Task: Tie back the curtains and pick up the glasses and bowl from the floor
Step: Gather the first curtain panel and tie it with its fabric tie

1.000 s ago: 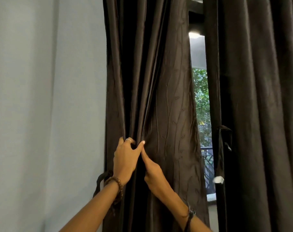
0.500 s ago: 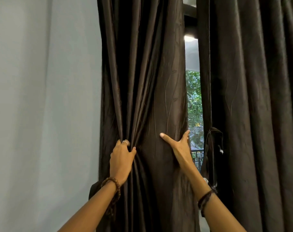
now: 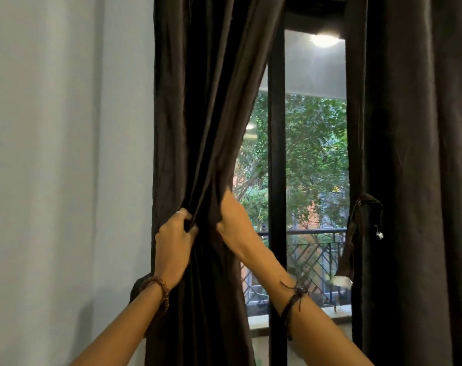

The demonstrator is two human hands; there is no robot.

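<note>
A plain pale grey-blue wall (image 3: 60, 154) is seen across the left part of the view, softly lit and unmarked. To the right, a window with a dark vertical frame bar (image 3: 276, 159) is shown, its glass reaching nearly to the top edge. Through the glass, leafy green trees (image 3: 314, 143) are seen in daylight, with a reddish brick building partly visible behind them. A dark metal balcony railing (image 3: 309, 249) with a criss-cross pattern is set across the lower panes, above a pale stone ledge (image 3: 335, 311). A round ceiling lamp (image 3: 323, 39) is reflected brightly near the top of the glass, and a smaller light reflection (image 3: 250, 126) is caught further left.
</note>
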